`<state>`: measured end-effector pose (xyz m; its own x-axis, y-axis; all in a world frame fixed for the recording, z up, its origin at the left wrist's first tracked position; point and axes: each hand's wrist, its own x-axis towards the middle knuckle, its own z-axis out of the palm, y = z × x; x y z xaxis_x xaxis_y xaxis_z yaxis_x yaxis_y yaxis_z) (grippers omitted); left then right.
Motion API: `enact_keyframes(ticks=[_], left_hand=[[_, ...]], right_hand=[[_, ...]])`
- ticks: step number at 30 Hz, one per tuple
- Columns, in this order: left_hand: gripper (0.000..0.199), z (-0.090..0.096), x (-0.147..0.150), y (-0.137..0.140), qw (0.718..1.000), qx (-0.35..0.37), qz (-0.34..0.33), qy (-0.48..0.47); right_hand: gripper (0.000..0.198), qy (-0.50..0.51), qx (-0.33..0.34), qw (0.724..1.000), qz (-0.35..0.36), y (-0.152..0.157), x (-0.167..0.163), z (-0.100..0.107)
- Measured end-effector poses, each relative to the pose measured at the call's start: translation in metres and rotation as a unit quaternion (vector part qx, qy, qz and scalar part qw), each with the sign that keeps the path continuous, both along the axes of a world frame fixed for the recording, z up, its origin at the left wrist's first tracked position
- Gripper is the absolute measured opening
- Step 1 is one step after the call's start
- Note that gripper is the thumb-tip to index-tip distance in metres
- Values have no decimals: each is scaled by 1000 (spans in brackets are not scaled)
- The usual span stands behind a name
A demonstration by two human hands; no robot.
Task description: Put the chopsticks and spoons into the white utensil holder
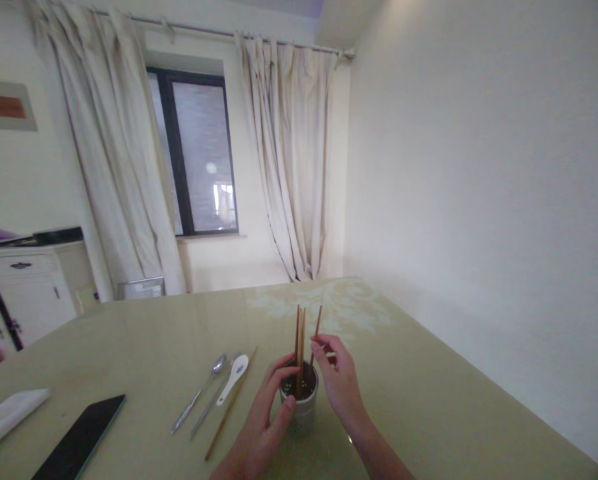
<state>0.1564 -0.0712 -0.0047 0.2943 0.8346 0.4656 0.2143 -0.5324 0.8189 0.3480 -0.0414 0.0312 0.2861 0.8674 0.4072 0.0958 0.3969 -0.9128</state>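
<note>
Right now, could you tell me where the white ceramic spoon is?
The white ceramic spoon lies on the table, left of the metal holder, between a metal spoon and a loose chopstick.

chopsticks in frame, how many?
4. Three stand upright in the metal holder: two close together and one pinched by the right hand. One lies flat on the table beside the spoons. More may be hidden inside the holder.

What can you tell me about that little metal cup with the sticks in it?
The cup is a small, round holder that looks like shiny metal, with small holes visible in its inner wall. It stands upright on the pale green table, near the front edge. Several brown wooden chopsticks stand in it, tips upward. The left hand wraps its side, thumb on the wall, while the right hand pinches one chopstick above the rim.
</note>
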Motion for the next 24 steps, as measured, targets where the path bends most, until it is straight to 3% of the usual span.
enact_keyframes(ticks=[4,9,16,18,21,24], left_hand=[[47,0,-1,-1,1000,0,-17,-7],[47,4,-1,-4,1000,3,-22,2],[54,13,-6,-6,997,-39,-55,-24],[56,15,-12,1,998,-49,4,-28],[51,16,-29,16,981,-27,179,64],[36,14,-49,27,911,21,296,286]], right_hand=[[55,7,-56,996,74,6,-9,-14],[59,73,-107,970,204,3,-6,-11],[56,124,-132,957,228,-2,-4,-8],[58,101,-133,961,220,-1,-4,-7],[61,62,-124,971,196,-1,-4,-5],[62,58,-122,973,186,-2,-4,-5]])
